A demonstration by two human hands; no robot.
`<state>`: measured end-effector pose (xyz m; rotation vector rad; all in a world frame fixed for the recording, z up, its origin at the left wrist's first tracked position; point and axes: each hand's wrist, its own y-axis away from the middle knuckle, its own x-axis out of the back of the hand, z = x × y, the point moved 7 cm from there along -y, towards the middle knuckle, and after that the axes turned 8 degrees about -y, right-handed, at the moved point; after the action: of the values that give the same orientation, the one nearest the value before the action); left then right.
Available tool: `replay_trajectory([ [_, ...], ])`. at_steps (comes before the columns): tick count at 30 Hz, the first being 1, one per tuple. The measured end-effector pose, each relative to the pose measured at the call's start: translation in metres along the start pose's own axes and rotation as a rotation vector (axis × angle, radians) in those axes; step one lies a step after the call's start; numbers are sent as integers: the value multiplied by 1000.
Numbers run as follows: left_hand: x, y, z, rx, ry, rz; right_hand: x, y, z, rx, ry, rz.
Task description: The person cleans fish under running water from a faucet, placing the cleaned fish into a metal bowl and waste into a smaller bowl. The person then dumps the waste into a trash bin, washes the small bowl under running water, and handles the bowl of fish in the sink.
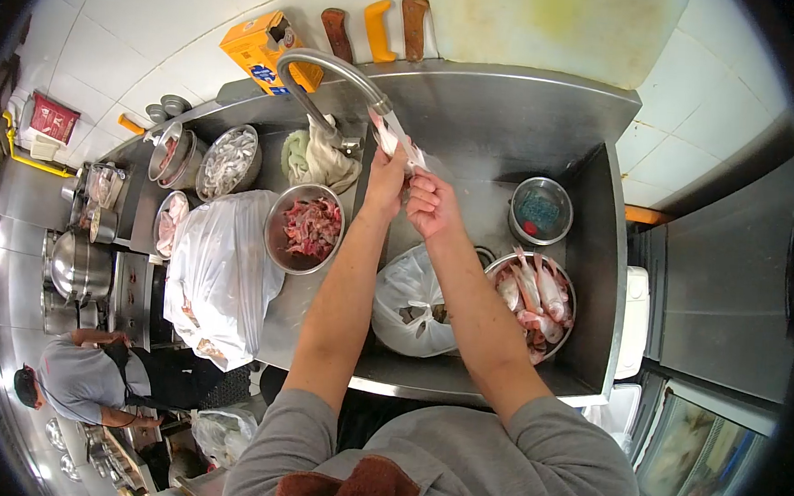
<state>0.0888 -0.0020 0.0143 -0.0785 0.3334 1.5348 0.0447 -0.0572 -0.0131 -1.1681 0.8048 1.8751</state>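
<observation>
Water runs from the curved metal faucet onto a pinkish-white fish over the steel sink. My left hand is closed around the fish from below. My right hand, fingers curled, touches the fish's lower right end. Right of my hands stands a small steel bowl with a blue-green scrubber and a red piece. Below it, a larger bowl holds several whole reddish fish. A white plastic bag in a round container lies between my forearms.
On the left counter are a bowl of red fish scraps, a large white bag, a bowl of silvery pieces and a cloth. A yellow box and knife handles line the back. Another person stands far left.
</observation>
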Motion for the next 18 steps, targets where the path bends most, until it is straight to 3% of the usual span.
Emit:
replay_trajectory([
  [5,11,-3,-2,-2,-73,50,-7,-1,9,-112,26,-49],
  [7,12,2,4,11,-102,103,-6,-2,5,1,255,69],
  [10,3,9,14,92,-50,108,-7,5,9,103,226,79],
  [14,5,-2,8,11,135,114,-17,23,9,179,382,55],
  [16,1,-2,1,199,249,17,-26,42,-2,293,1098,351],
  [17,2,-1,3,198,250,18,-20,42,-6,292,1099,350],
  [18,-3,7,9,233,328,1,-35,45,-13,520,1557,275],
])
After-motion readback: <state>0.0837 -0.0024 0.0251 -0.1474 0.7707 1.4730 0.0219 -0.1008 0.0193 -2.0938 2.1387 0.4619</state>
